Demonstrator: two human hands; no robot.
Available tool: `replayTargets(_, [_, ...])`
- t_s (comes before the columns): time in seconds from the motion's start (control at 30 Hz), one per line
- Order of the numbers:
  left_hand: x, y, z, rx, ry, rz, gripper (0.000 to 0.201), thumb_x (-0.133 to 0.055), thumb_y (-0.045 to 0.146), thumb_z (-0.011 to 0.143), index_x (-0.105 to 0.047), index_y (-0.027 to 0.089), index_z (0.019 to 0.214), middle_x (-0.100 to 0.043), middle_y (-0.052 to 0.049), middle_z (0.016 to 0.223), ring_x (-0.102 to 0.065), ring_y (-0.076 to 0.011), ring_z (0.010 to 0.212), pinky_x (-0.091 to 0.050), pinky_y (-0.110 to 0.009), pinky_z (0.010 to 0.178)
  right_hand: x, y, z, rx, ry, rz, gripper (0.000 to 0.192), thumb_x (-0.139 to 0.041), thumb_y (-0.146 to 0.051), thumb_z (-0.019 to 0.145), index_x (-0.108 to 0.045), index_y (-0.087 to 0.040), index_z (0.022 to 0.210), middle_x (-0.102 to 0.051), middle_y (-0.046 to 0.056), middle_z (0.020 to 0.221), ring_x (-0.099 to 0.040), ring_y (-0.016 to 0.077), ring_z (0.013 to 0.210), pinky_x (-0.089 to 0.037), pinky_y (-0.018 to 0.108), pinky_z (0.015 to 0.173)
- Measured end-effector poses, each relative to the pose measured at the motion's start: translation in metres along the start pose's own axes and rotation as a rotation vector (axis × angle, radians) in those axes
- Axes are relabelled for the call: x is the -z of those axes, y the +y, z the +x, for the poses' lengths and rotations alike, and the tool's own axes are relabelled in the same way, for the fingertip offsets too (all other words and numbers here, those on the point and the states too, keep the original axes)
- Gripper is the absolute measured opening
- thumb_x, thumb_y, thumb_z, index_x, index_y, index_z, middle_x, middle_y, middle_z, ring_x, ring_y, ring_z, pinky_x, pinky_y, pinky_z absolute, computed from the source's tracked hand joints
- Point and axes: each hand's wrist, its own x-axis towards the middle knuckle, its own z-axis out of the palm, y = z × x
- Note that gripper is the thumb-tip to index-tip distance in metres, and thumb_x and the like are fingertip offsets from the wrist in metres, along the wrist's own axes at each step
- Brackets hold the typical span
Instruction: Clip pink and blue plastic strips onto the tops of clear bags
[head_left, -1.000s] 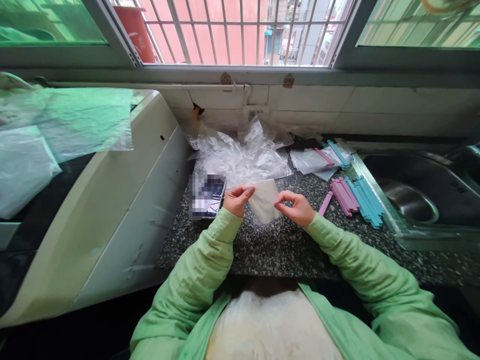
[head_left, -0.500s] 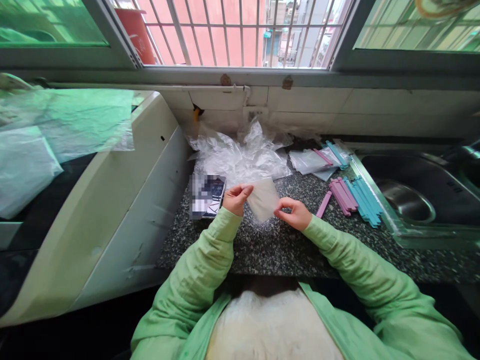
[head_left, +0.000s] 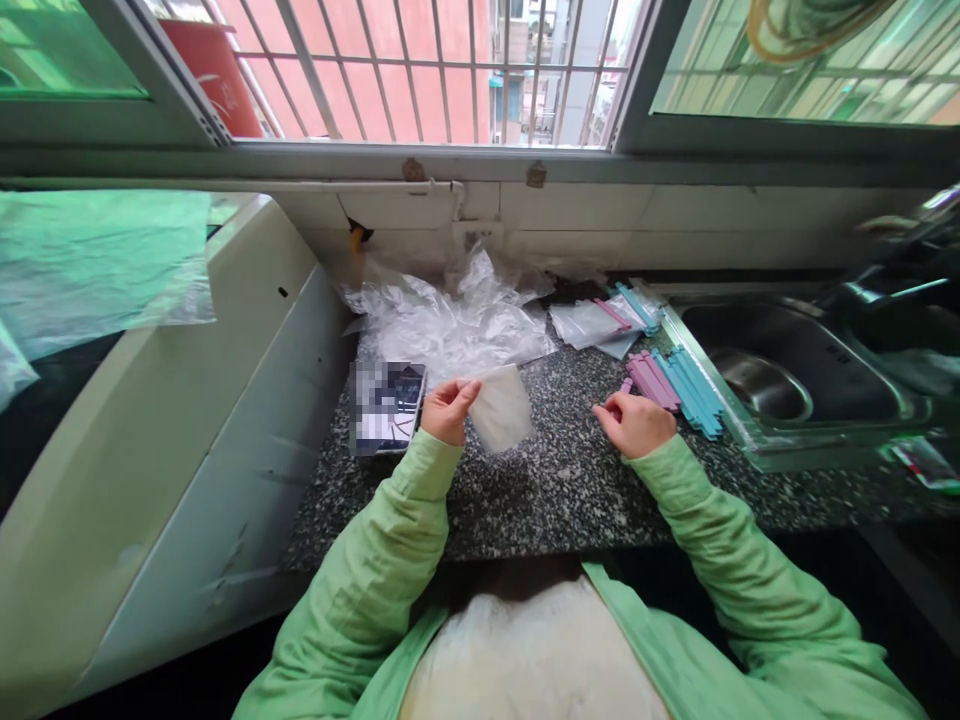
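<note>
The left hand (head_left: 448,410) pinches the small cloudy bag (head_left: 502,412) by its left side between thumb and fingers, over the bench (head_left: 525,515), about midway between its front and back edges. The right hand (head_left: 637,424), off the bag, has its fingers curled, thumb near forefinger; whether they grip anything I cannot tell. Just beyond it lie pink strips (head_left: 654,379), toward the sink (head_left: 739,428).

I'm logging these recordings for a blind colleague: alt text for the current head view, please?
A person's left hand pinches a small piece of translucent plastic over a speckled counter, while the curled right hand is beside pink sticks and blue sticks. Crumpled clear plastic lies behind; a sink is at right.
</note>
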Motion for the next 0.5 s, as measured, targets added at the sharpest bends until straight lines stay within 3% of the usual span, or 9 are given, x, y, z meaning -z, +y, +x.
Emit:
replayTargets(0.17, [-0.001,0.002,-0.002,0.011,-0.049,0.069,0.039,-0.078,0.042,0.037,-0.051,0.014,0.043,-0.045,0.007,0.039,-0.038,-0.0031,0.040,-0.032,-0.018,0.043,0.009,0.015,0.001,-0.251,-0.187,-0.217,0.040,-0.043,-0.052,0.079,-0.064,-0.018,0.076,-0.068,0.012,0.077,-0.063,0.0251,0.074,-0.038,0.029,0.056])
replayTargets(0.33, [0.003,-0.003,0.001,0.033,-0.067,0.118,0.039,-0.077,0.044,0.039,-0.052,0.014,0.046,-0.045,0.007,0.041,-0.037,-0.0035,0.041,-0.029,-0.018,0.042,0.009,0.008,0.015,-0.258,-0.310,-0.271,0.049,-0.040,-0.056,0.077,-0.065,-0.015,0.085,-0.067,0.016,0.084,-0.063,0.0275,0.081,-0.041,0.033,0.062])
replayTargets(0.5, [0.004,-0.005,0.002,0.042,-0.079,0.144,0.038,-0.076,0.045,0.039,-0.057,0.014,0.049,-0.048,0.006,0.044,-0.038,-0.0045,0.044,-0.031,-0.019,0.046,0.001,0.010,0.022,-0.243,-0.332,-0.285,0.037,-0.042,-0.044,0.078,-0.065,-0.015,0.085,-0.067,0.015,0.083,-0.063,0.0269,0.080,-0.042,0.033,0.062])
